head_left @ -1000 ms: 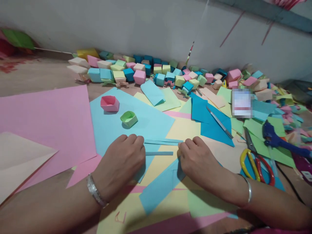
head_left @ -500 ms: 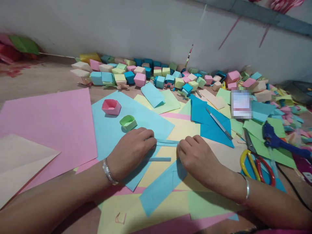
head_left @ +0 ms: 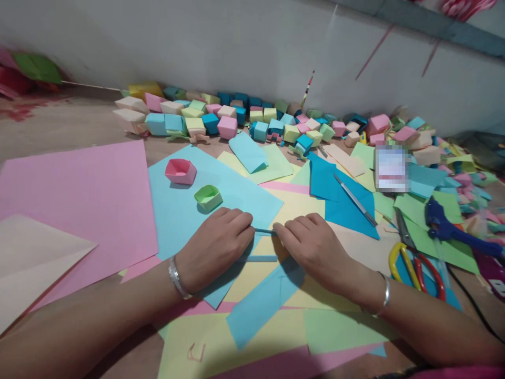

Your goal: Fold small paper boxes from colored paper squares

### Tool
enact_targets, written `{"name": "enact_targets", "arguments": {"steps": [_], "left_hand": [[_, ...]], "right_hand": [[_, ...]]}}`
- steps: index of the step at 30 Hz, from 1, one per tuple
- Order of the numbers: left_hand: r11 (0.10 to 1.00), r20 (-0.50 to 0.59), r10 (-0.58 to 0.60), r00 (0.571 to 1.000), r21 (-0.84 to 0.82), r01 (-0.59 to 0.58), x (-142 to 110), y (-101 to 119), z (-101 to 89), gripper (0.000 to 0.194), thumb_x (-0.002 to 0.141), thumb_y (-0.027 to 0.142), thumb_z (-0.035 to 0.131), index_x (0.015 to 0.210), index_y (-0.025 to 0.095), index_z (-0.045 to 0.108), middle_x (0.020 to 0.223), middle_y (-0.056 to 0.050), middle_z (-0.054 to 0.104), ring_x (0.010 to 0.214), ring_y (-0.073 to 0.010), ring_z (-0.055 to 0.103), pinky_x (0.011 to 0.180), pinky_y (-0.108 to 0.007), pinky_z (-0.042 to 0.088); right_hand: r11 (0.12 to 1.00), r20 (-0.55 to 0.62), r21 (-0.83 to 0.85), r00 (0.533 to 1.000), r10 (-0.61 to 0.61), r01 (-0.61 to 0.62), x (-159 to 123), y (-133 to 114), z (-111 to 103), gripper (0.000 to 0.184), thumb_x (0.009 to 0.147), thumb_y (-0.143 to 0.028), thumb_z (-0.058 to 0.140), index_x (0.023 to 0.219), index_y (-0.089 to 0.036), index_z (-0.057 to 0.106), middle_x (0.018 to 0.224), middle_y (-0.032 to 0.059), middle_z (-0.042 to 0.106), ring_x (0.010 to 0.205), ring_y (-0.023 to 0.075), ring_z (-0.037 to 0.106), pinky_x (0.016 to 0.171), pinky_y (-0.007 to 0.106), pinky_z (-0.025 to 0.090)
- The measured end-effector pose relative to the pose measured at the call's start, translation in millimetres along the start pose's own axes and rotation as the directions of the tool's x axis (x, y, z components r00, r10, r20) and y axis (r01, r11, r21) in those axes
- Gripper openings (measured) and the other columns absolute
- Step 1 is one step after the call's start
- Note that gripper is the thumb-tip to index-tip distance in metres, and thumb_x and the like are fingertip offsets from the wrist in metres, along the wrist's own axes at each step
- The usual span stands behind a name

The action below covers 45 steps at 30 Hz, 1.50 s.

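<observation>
Between my two hands a narrow blue paper strip (head_left: 263,230) is stretched level over the sheets. My left hand (head_left: 221,237) has its fingers closed on the strip's left part. The right end is pinched by my right hand (head_left: 311,242), thumb and fingers together. A second blue strip (head_left: 262,258) lies just below, its left part hidden by my left hand. Under my right hand rests a wider light blue paper piece (head_left: 256,310). Beyond my left hand, a small green paper box (head_left: 208,197) and a pink paper box (head_left: 180,171) sit on a large light blue sheet (head_left: 177,221).
Scissors (head_left: 416,268) with yellow and red handles lie at right, near a blue glue gun (head_left: 453,226). A craft knife (head_left: 355,200) rests on dark blue paper. Many small folded paper boxes (head_left: 228,127) line the wall. A large pink sheet (head_left: 79,195) lies left.
My left hand has slid right along the strip, and lately my right hand has shifted slightly left. The gap between them has narrowed, and the strip now looks thinner.
</observation>
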<state>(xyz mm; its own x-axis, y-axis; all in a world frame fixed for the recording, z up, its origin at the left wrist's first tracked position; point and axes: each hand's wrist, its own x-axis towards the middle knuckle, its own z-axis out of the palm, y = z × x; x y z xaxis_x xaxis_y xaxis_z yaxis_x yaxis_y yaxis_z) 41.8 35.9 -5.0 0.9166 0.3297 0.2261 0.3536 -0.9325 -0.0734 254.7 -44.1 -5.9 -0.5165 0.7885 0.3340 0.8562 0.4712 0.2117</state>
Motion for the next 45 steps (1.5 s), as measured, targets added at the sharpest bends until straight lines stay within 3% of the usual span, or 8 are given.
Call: {"name": "enact_targets", "arguments": {"steps": [5,10,14,22,27,39,45], "left_hand": [[0.995,0.011,0.087,0.996,0.055,-0.087,0,3,-5.2,0.024,0.089,0.005,0.047,0.070,0.016,0.056,0.072,-0.005,0.055,0.067,-0.0192,0.046,0.060,-0.033,0.034],[0.995,-0.004,0.089,0.996,0.045,-0.089,-1,5,-6.7,0.019,0.093,0.009,0.042,0.094,0.015,0.061,0.073,-0.003,0.056,0.066,-0.0181,0.047,0.058,-0.032,0.032],[0.992,0.015,0.118,0.993,0.047,-0.118,-1,5,-7.8,0.020,0.090,0.006,0.045,0.082,0.016,0.061,0.074,-0.004,0.056,0.067,-0.0193,0.048,0.058,-0.034,0.032],[0.998,0.141,0.008,0.990,-0.064,0.001,-2,8,-12.6,0.013,0.086,0.007,0.051,0.083,0.015,0.062,0.081,-0.007,0.059,0.076,-0.0210,0.052,0.064,-0.034,0.038],[0.992,0.096,-0.033,0.995,-0.115,0.044,-1,5,-6.0,0.018,0.088,0.005,0.048,0.081,0.015,0.060,0.083,-0.006,0.060,0.077,-0.0193,0.053,0.067,-0.033,0.038],[0.999,0.025,0.022,0.999,0.047,-0.023,0,2,3.0,0.023,0.089,0.003,0.043,0.078,0.015,0.059,0.074,-0.004,0.058,0.068,-0.0189,0.050,0.060,-0.034,0.035],[0.998,-0.023,0.039,0.999,0.047,-0.038,1,1,4.3,0.019,0.094,0.014,0.045,0.088,0.014,0.063,0.077,-0.004,0.060,0.071,-0.0192,0.054,0.061,-0.034,0.037]], "right_hand": [[0.999,0.005,0.017,0.999,-0.044,0.044,-3,1,1,0.024,0.086,0.000,0.048,0.070,-0.016,0.058,0.066,0.0022,0.051,0.068,0.0159,0.036,0.064,0.033,0.019],[0.997,-0.005,0.005,0.997,-0.077,0.077,-4,1,4,0.024,0.084,0.000,0.050,0.068,-0.016,0.056,0.065,0.0021,0.050,0.068,0.0157,0.036,0.063,0.033,0.019],[0.995,-0.003,-0.055,0.996,-0.089,0.089,-5,-2,4,0.024,0.083,0.001,0.050,0.067,-0.016,0.055,0.062,0.0017,0.048,0.065,0.0156,0.034,0.063,0.034,0.018],[0.985,0.035,-0.157,0.998,-0.060,0.064,-7,-5,1,0.024,0.077,0.003,0.049,0.064,-0.017,0.051,0.058,0.0019,0.044,0.060,0.0155,0.030,0.061,0.035,0.014],[0.988,0.004,-0.146,0.998,-0.055,0.055,-5,-3,3,0.025,0.079,0.003,0.049,0.063,-0.017,0.050,0.056,0.0014,0.044,0.059,0.0152,0.030,0.061,0.034,0.014],[0.984,-0.033,-0.168,0.997,-0.072,0.065,-5,0,8,0.027,0.081,0.002,0.048,0.062,-0.017,0.049,0.055,0.0004,0.042,0.059,0.0148,0.028,0.061,0.034,0.013],[0.997,-0.047,-0.066,0.998,0.039,-0.042,-2,4,10,0.030,0.080,0.004,0.047,0.060,-0.017,0.048,0.057,0.0010,0.045,0.060,0.0152,0.030,0.062,0.032,0.017]]}}
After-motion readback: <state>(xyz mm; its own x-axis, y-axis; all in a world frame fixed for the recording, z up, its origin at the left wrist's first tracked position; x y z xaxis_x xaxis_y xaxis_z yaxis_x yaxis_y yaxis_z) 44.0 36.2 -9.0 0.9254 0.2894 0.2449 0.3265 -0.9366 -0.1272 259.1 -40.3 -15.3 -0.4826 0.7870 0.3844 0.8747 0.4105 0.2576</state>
